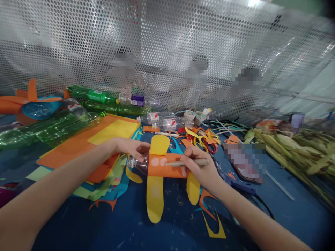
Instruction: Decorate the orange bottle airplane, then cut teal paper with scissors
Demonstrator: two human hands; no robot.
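Steady the orange-wrapped bottle (157,171) over the blue table (117,230) with left hand (134,148) clasped near its neck; guide the pen (175,163), pinched in the right hand (199,167), lightly around the pale circles (155,161) to avoid denting.

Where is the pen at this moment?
In the head view, right of centre, the pen is in the right hand, its tip at a pale circle on the orange paper around the bottle.

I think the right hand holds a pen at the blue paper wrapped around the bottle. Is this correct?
Not quite: the paper wrapped around the bottle is orange, not blue, as the head view shows. The right hand does hold a pen at it.
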